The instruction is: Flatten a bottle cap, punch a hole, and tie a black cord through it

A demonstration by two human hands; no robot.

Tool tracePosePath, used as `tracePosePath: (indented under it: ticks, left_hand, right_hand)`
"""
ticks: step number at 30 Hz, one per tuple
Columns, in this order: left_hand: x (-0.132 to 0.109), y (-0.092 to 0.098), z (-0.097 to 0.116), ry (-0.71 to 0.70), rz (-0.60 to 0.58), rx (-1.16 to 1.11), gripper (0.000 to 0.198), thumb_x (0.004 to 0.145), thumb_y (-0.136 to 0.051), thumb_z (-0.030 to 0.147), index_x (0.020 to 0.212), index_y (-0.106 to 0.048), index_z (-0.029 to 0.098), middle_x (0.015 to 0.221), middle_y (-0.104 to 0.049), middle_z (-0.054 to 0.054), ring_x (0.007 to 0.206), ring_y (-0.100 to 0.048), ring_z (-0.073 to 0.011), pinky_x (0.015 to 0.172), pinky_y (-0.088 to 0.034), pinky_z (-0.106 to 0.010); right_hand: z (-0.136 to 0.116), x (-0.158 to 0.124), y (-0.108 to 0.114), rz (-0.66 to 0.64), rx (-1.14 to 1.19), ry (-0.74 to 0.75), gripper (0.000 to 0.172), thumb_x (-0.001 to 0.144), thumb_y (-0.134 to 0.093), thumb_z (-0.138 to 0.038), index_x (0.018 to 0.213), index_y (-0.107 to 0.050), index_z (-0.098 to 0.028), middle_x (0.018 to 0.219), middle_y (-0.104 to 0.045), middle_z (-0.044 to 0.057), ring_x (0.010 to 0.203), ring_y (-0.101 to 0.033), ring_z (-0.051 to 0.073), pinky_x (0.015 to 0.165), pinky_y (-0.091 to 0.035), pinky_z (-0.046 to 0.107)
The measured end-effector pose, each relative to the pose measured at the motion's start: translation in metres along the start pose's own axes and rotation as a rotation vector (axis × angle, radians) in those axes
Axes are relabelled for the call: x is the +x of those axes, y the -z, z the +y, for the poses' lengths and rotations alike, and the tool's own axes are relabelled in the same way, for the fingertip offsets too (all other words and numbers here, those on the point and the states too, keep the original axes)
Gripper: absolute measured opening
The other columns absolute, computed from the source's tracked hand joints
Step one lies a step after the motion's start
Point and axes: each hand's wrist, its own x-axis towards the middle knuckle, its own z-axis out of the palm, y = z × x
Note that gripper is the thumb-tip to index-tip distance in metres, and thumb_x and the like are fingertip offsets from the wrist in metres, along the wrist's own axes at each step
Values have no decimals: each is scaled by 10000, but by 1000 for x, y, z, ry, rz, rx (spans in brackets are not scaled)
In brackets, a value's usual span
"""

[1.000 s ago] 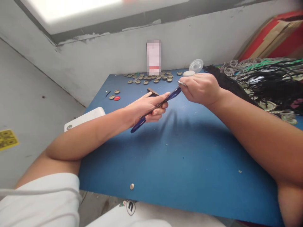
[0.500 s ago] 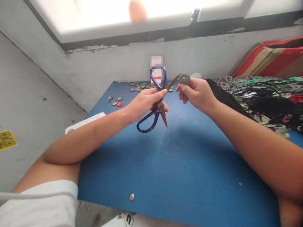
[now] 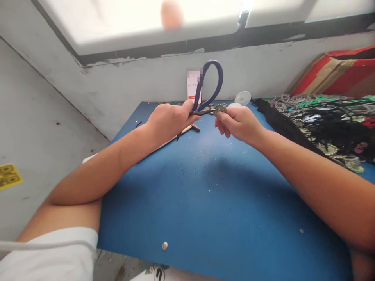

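Work on a single metal bottle cap (image 3: 220,110), held above the blue tabletop (image 3: 211,218), just right of centre in the upper half of the frame. The stage appears partway: scissors (image 3: 208,103) and cap are brought together, one blade pointing at the cap, but whether the metal is pierced cannot be told; loose caps (image 3: 223,104) lie behind, and how much is left cannot be judged. The held cap looks round and dull grey-bronze, with a crimped edge seen at a slant. The right hand (image 3: 238,121) pinches it between thumb and forefinger, the other fingers curled below; the left hand (image 3: 171,121) is wrapped around the scissors, one blue handle loop rising beside the phone (image 3: 192,85) at upper centre
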Motion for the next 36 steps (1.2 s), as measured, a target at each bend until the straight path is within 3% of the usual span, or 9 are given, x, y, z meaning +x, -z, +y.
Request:
tracePosePath:
  ticks: [7,17,22,24,28,33,36]
  left_hand:
    - [2,2,-10,-27,20,-20,393,943,-594,598,1039,-691,229,626,-600,-60,814,-697,-305,735,-455,-372]
    - [2,2,-9,-285,-26,-18,433,1012,-402,507,771,-639,236,701,-579,-65,704,-635,-232,789,-439,-430]
    - [6,-10,-17,-392,50,132,452,1040,-388,487,782,-640,215,670,-592,-54,650,-611,-201,691,-414,-363]
    - [6,-16,-20,-429,104,220,430,1047,-410,471,824,-652,194,678,-620,-60,611,-597,-194,633,-386,-341]
    - [3,-22,-18,-379,148,298,372,1038,-487,472,910,-668,174,717,-680,-71,575,-601,-189,565,-337,-319]
    - [0,-21,-10,-267,105,295,350,1029,-508,487,971,-682,189,788,-732,-84,617,-654,-213,561,-368,-317]
    - [-2,-21,-5,-173,62,259,361,1027,-516,505,1022,-682,185,809,-743,-85,666,-689,-229,587,-412,-311]
  right_hand:
    - [-7,0,1,-82,-28,-38,374,991,-456,-291,647,-583,-216,493,-593,-51,403,-531,92,545,-434,267]
    - [-22,4,11,-349,-39,-242,368,973,-511,-272,615,-577,-219,465,-619,-9,345,-541,138,453,-451,305]
    - [-24,4,7,-330,-125,-253,371,1009,-500,-308,673,-611,-197,497,-607,-6,392,-542,125,475,-473,302]
    - [-22,4,1,-289,-187,-252,324,1014,-548,-378,790,-660,-173,613,-650,-7,481,-574,111,521,-504,284]
    - [-19,3,-6,-237,-275,-271,315,988,-618,-472,1031,-683,-166,897,-707,5,698,-651,113,642,-572,292]
    - [-23,0,-10,-216,-332,-265,359,1028,-547,-463,906,-681,-154,737,-658,-21,590,-605,98,586,-542,275]
    - [-23,-1,-13,-193,-367,-246,306,1002,-599,-455,993,-688,-162,870,-702,1,705,-657,120,653,-577,301]
